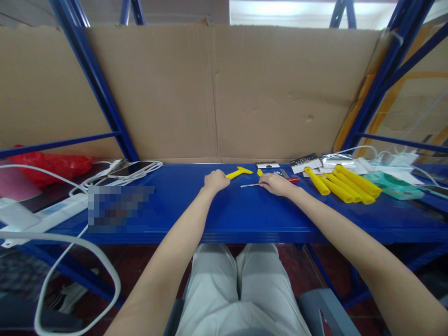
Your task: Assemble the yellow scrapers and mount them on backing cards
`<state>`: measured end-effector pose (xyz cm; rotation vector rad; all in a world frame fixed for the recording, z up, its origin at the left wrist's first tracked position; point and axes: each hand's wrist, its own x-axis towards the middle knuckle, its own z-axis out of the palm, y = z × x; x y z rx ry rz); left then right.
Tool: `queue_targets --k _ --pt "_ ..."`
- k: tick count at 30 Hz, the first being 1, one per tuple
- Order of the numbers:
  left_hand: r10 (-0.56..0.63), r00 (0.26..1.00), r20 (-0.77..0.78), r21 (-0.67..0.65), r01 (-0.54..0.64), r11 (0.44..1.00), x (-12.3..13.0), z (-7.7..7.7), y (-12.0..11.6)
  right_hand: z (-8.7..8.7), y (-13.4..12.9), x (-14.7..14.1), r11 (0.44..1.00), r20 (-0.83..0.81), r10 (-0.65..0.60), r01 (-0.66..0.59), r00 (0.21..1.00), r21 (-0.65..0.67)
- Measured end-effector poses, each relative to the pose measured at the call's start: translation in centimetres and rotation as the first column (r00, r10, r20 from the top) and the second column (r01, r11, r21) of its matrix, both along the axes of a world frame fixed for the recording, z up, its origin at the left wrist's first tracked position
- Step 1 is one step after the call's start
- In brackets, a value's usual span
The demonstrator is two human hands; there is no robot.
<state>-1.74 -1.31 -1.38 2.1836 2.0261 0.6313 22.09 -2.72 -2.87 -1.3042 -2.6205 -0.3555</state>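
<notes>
My left hand (pixel 216 181) is closed around a yellow plastic handle with a T-shaped head (pixel 241 171), which points to the right above the blue table. My right hand (pixel 275 183) is closed on a thin screwdriver (pixel 249 185). Its metal shaft sticks out to the left of the fingers, and a red handle end (pixel 293 179) shows on the other side of the hand. Just beyond my right fingers a small yellow piece (pixel 259 172) shows; the rest of it is hidden. A white and black card (pixel 268 164) lies behind that hand.
Several yellow tube handles (pixel 350 185) lie on the right, beside packaged cards (pixel 305 163) and a green plastic bag (pixel 394 185). On the left are a power strip (pixel 59 212), white cables, a phone (pixel 129 169) and a red bag (pixel 52 163). Cardboard (pixel 217 93) walls the back.
</notes>
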Motion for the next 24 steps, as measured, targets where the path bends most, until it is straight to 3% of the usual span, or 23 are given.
queue_targets --k 4,6,9,12,14,18,24 --pt "0.100 0.994 -0.033 0.078 -0.098 0.992 -0.2 0.6 -0.3 -0.1 0.3 0.5 0.998 0.015 -0.061 0.061 0.998 0.004" --pt "0.071 0.997 -0.027 0.100 -0.068 0.993 -0.2 0.4 -0.2 -0.1 0.5 0.8 0.996 0.015 -0.086 0.086 0.996 0.003" --pt "-0.109 0.994 -0.013 0.127 0.110 0.986 0.0 -0.4 0.3 -0.1 0.7 1.3 0.992 0.019 -0.128 0.128 0.992 -0.005" --pt "-0.299 0.952 -0.067 0.127 0.305 0.944 0.3 -1.4 0.8 -0.1 0.9 1.8 0.985 0.035 -0.174 0.175 0.984 -0.003" --pt "-0.343 0.931 -0.121 0.094 0.355 0.930 0.4 -1.8 0.9 -0.1 1.0 2.1 0.980 0.050 -0.199 0.199 0.979 -0.001" --pt "-0.311 0.932 -0.186 0.025 0.321 0.947 0.3 -1.2 0.4 0.0 1.1 2.8 0.967 0.073 -0.255 0.256 0.964 -0.008" --pt "-0.172 0.955 -0.243 -0.053 0.164 0.985 0.1 0.3 -0.8 0.1 1.5 4.0 0.947 0.041 -0.318 0.320 0.947 -0.039"
